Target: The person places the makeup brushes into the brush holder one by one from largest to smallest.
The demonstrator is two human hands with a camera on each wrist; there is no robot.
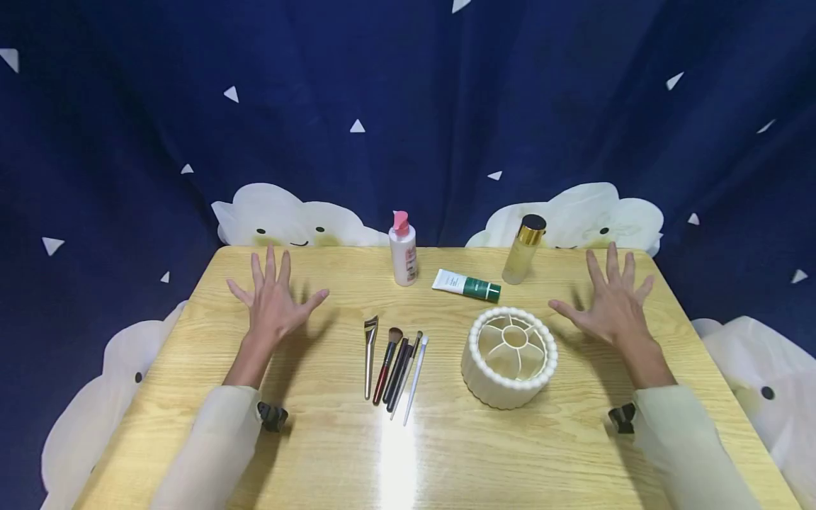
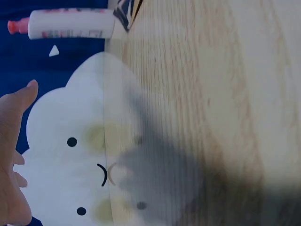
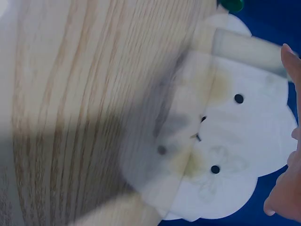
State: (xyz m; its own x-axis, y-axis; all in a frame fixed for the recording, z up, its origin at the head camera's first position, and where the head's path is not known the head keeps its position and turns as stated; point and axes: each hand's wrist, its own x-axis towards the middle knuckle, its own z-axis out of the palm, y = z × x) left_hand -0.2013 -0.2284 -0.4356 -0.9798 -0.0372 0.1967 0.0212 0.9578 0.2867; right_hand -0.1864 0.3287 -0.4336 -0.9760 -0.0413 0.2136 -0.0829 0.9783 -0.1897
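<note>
My left hand (image 1: 273, 303) hovers above the left part of the wooden table with its fingers spread, holding nothing. Fingers spread as well, my right hand (image 1: 613, 303) hangs over the right side, also holding nothing. A cream pleated lampshade (image 1: 506, 386) with a beaded rim stands nearest to it. Between the hands lie several makeup brushes: a gold-handled one (image 1: 369, 358), a red-handled one (image 1: 384, 372), dark ones and a white one (image 1: 416, 382). Behind them are a white pump bottle (image 1: 404, 256) with a pink top, a green-and-white tube (image 1: 467, 285) and a gold-collared bottle (image 1: 523, 255).
A dark blue curtain (image 1: 408, 92) with white triangles and cloud faces hangs behind the table (image 1: 331, 453) and along its sides. Bright glare falls on the front middle of the tabletop. The pump bottle (image 2: 70, 23) stands by the far edge.
</note>
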